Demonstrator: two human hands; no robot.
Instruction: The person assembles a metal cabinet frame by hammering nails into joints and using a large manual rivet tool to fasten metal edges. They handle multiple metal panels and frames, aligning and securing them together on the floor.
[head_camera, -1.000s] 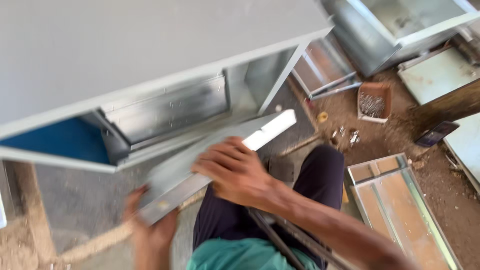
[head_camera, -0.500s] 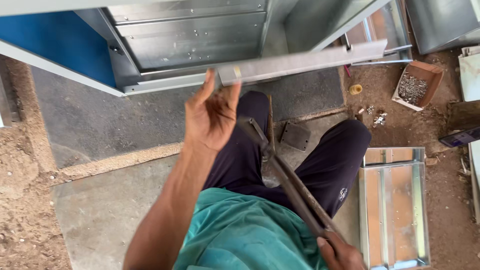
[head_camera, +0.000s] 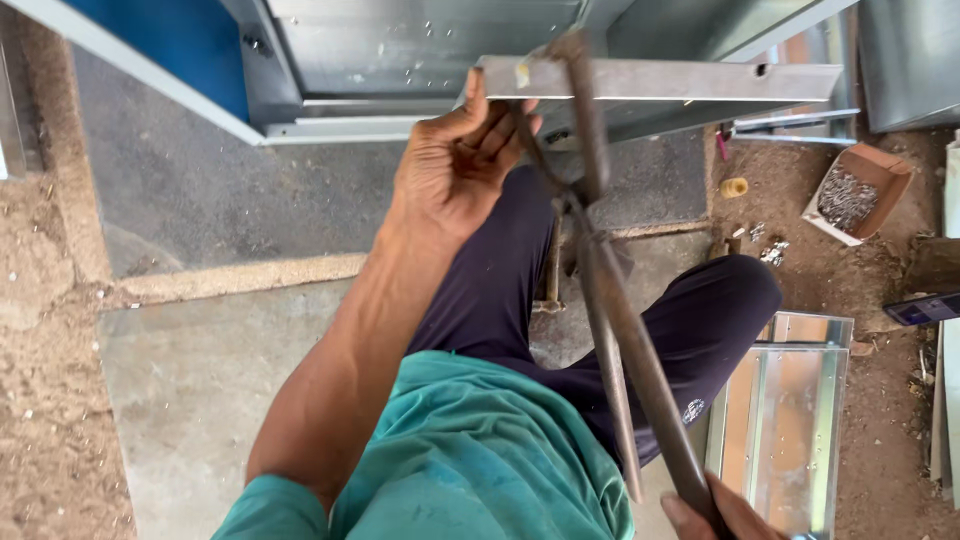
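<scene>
At about eleven o'clock of the view stood a blue panel (head_camera: 195, 45) edged by a grey metal frame (head_camera: 340, 128), over a dark concrete slab (head_camera: 230, 210) with sandy ground at nine o'clock.

The left forearm rose from seven o'clock toward twelve, bare from the teal sleeve up. The left hand (head_camera: 455, 170) was cocked back at the wrist, palm turned to the right, fingers (head_camera: 500, 125) curled and the thumb up against the left end of a long grey metal strip (head_camera: 660, 80). The hand was closed on that end, holding the strip level across the top of the view from twelve to two o'clock.

Long rusty metal shears (head_camera: 600, 280) ran from five o'clock up to twelve, their blades meeting the strip just beside the left fingers, the two handles spreading apart toward the bottom. The right hand (head_camera: 725, 515) showed only in part at five o'clock, wrapped round the outer handle; how tight it gripped could not be told.

At two o'clock lay a small cardboard box of screws (head_camera: 855, 195), and at four o'clock a shiny metal channel (head_camera: 785, 420) on the ground.
</scene>
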